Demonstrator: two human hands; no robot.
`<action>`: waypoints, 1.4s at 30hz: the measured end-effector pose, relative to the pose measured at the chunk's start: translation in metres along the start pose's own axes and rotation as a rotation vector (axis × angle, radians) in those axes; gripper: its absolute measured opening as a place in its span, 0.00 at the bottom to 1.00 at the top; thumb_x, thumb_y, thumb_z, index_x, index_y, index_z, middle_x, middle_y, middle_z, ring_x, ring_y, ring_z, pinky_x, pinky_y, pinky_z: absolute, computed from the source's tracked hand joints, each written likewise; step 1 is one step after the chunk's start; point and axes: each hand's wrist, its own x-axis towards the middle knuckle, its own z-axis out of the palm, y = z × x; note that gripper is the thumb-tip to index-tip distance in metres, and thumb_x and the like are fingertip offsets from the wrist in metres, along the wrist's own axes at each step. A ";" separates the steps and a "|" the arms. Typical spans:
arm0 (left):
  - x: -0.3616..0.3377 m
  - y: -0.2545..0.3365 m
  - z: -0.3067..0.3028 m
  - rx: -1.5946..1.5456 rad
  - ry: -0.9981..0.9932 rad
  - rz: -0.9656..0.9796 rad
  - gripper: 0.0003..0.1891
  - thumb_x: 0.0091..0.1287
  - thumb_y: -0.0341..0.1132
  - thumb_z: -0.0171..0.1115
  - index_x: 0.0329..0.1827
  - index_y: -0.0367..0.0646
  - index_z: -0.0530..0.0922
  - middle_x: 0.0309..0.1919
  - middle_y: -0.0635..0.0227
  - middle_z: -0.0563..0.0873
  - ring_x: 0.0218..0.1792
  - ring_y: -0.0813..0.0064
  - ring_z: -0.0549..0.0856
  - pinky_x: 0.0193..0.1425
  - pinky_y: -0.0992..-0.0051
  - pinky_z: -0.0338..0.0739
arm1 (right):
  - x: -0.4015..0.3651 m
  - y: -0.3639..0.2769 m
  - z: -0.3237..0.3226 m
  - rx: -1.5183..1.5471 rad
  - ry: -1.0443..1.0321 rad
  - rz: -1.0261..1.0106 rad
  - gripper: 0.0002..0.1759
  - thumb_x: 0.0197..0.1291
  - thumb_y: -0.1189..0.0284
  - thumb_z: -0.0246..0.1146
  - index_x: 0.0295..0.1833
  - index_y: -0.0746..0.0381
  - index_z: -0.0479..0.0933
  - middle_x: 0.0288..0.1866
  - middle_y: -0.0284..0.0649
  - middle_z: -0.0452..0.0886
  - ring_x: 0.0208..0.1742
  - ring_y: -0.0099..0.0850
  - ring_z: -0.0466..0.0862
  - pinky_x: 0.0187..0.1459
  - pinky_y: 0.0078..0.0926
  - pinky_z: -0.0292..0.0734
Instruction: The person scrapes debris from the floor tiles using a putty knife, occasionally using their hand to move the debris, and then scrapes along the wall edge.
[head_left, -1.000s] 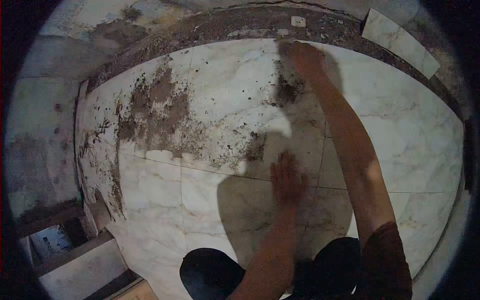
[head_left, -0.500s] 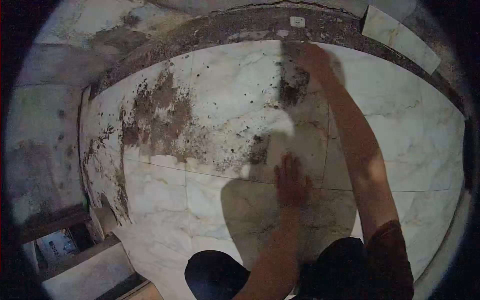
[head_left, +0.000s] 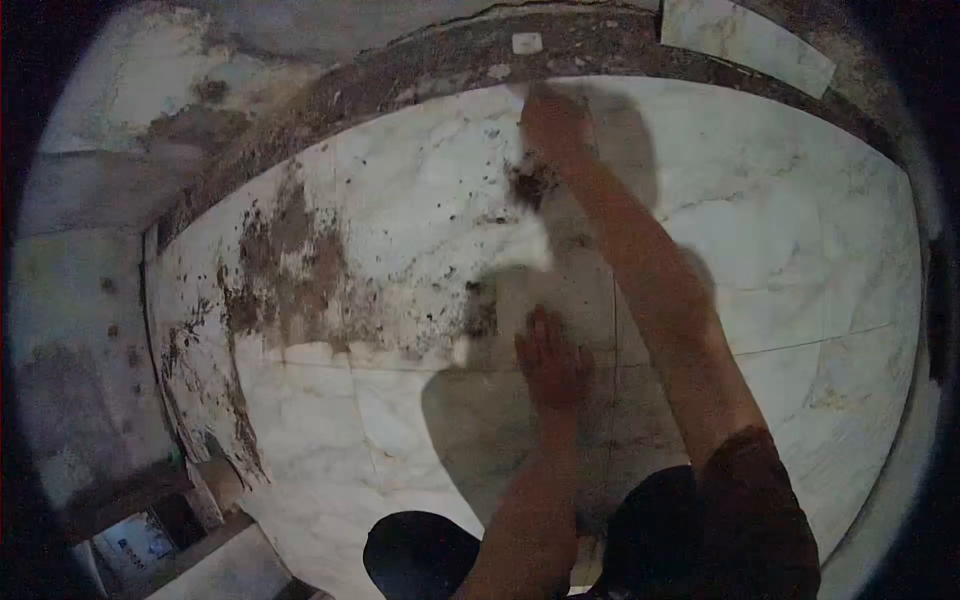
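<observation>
My left hand (head_left: 553,365) lies flat on the marbled white tile surface (head_left: 400,410), fingers spread, with nothing in it. My right hand (head_left: 556,122) reaches far forward to the tiles' curved-looking far edge. Its fingers look bent and closed against the surface; what they hold, if anything, is hidden by the hand and its shadow. Just below and left of it sits a small heap of dark dirt (head_left: 530,184). A larger smear of brown dirt (head_left: 290,260) and scattered crumbs cover the left part of the tiles.
Bare brown ground (head_left: 430,68) runs along the far edge, with a small white piece (head_left: 527,43) on it. A loose tile strip (head_left: 745,42) lies at upper right. A stained wall (head_left: 80,330) stands left. At lower left is a pale box-like piece (head_left: 225,570). My dark-clothed knee (head_left: 420,555) is near.
The view has turned slightly, so everything sits further left. My right hand stays near the far edge, and the dark dirt beside it shows smaller. My left hand stays flat on the tiles.
</observation>
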 end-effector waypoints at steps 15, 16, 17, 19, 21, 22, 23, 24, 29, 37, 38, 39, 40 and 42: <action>0.005 0.007 -0.013 0.055 -0.156 -0.092 0.33 0.72 0.48 0.49 0.78 0.42 0.60 0.80 0.56 0.56 0.81 0.57 0.53 0.83 0.50 0.44 | -0.045 0.035 -0.010 0.104 0.174 -0.180 0.18 0.72 0.61 0.52 0.62 0.48 0.78 0.32 0.46 0.86 0.33 0.50 0.87 0.37 0.47 0.83; 0.007 0.008 -0.016 -0.004 -0.174 -0.112 0.33 0.73 0.49 0.49 0.78 0.42 0.60 0.81 0.57 0.55 0.81 0.58 0.53 0.83 0.51 0.44 | -0.084 0.042 -0.049 0.056 0.146 -0.188 0.17 0.74 0.59 0.51 0.62 0.45 0.79 0.29 0.47 0.85 0.31 0.48 0.87 0.34 0.49 0.82; 0.007 0.007 -0.013 -0.012 -0.168 -0.123 0.33 0.73 0.49 0.49 0.78 0.42 0.60 0.81 0.57 0.55 0.81 0.58 0.53 0.83 0.51 0.44 | -0.122 0.053 -0.065 0.079 0.045 -0.085 0.18 0.75 0.57 0.51 0.64 0.44 0.77 0.28 0.46 0.84 0.30 0.47 0.86 0.32 0.47 0.81; 0.007 0.000 -0.010 0.008 -0.193 -0.087 0.35 0.72 0.49 0.50 0.79 0.42 0.58 0.82 0.59 0.52 0.82 0.59 0.50 0.84 0.52 0.40 | -0.197 0.076 -0.099 0.094 -0.155 0.127 0.21 0.75 0.53 0.52 0.69 0.41 0.75 0.24 0.45 0.83 0.27 0.46 0.86 0.28 0.44 0.79; 0.012 0.001 -0.012 0.045 -0.211 -0.102 0.35 0.72 0.49 0.51 0.79 0.42 0.58 0.82 0.59 0.52 0.82 0.59 0.49 0.84 0.52 0.40 | -0.251 0.097 -0.090 -0.158 -0.188 0.023 0.21 0.76 0.55 0.51 0.68 0.44 0.76 0.25 0.46 0.83 0.26 0.47 0.85 0.26 0.43 0.78; 0.010 0.006 -0.014 0.070 -0.235 -0.099 0.36 0.71 0.49 0.52 0.79 0.42 0.57 0.82 0.59 0.51 0.82 0.60 0.48 0.84 0.51 0.40 | -0.259 0.109 -0.060 -0.158 -0.196 0.036 0.21 0.76 0.55 0.51 0.68 0.44 0.76 0.25 0.46 0.83 0.26 0.47 0.85 0.26 0.43 0.78; 0.011 0.009 -0.014 0.067 -0.238 -0.079 0.36 0.71 0.49 0.52 0.79 0.42 0.57 0.82 0.59 0.51 0.82 0.60 0.48 0.84 0.51 0.40 | -0.250 0.112 -0.046 -0.140 -0.179 0.019 0.20 0.75 0.56 0.52 0.67 0.46 0.76 0.27 0.46 0.83 0.28 0.47 0.85 0.28 0.44 0.79; 0.013 0.010 -0.016 0.082 -0.253 -0.103 0.36 0.71 0.49 0.54 0.78 0.42 0.58 0.81 0.58 0.52 0.82 0.60 0.48 0.84 0.51 0.40 | -0.220 0.108 -0.042 -0.128 -0.144 -0.018 0.20 0.74 0.57 0.53 0.65 0.49 0.77 0.29 0.46 0.84 0.30 0.47 0.85 0.30 0.46 0.79; 0.008 0.005 -0.004 0.071 -0.197 -0.114 0.36 0.69 0.48 0.56 0.77 0.43 0.58 0.81 0.58 0.53 0.82 0.59 0.49 0.84 0.52 0.40 | -0.005 0.110 0.018 -0.133 0.048 -0.072 0.20 0.68 0.62 0.57 0.58 0.63 0.79 0.40 0.48 0.87 0.40 0.47 0.88 0.41 0.51 0.81; 0.007 0.000 0.004 0.066 -0.066 -0.054 0.33 0.67 0.44 0.58 0.74 0.40 0.63 0.79 0.54 0.58 0.80 0.55 0.55 0.82 0.49 0.47 | -0.192 0.087 -0.056 -0.112 -0.111 0.018 0.21 0.68 0.58 0.57 0.55 0.63 0.80 0.40 0.48 0.87 0.46 0.44 0.88 0.40 0.49 0.82; -0.001 -0.002 0.001 0.080 -0.084 -0.060 0.33 0.67 0.44 0.58 0.74 0.40 0.63 0.79 0.54 0.58 0.80 0.55 0.55 0.82 0.49 0.47 | -0.190 0.096 -0.051 -0.108 -0.157 -0.064 0.21 0.69 0.59 0.57 0.56 0.63 0.80 0.41 0.48 0.87 0.45 0.43 0.88 0.40 0.48 0.82; 0.001 -0.001 -0.003 0.057 -0.094 -0.051 0.33 0.67 0.43 0.57 0.74 0.41 0.63 0.79 0.55 0.57 0.80 0.55 0.55 0.82 0.50 0.47 | -0.169 0.098 -0.046 -0.111 -0.147 -0.090 0.19 0.68 0.61 0.57 0.56 0.62 0.80 0.41 0.48 0.86 0.45 0.43 0.88 0.39 0.47 0.83; 0.005 0.002 -0.004 0.031 -0.090 -0.037 0.33 0.67 0.43 0.56 0.75 0.42 0.62 0.79 0.56 0.57 0.80 0.56 0.55 0.83 0.51 0.46 | -0.129 0.099 -0.031 -0.127 -0.088 -0.111 0.18 0.68 0.63 0.57 0.57 0.61 0.80 0.40 0.47 0.86 0.45 0.42 0.88 0.39 0.47 0.83; 0.005 0.003 0.002 0.041 -0.042 -0.033 0.33 0.68 0.43 0.56 0.75 0.42 0.61 0.79 0.56 0.58 0.80 0.56 0.55 0.83 0.51 0.46 | -0.034 0.104 0.003 -0.178 0.046 -0.140 0.17 0.67 0.66 0.58 0.57 0.59 0.80 0.40 0.46 0.86 0.44 0.42 0.88 0.39 0.46 0.84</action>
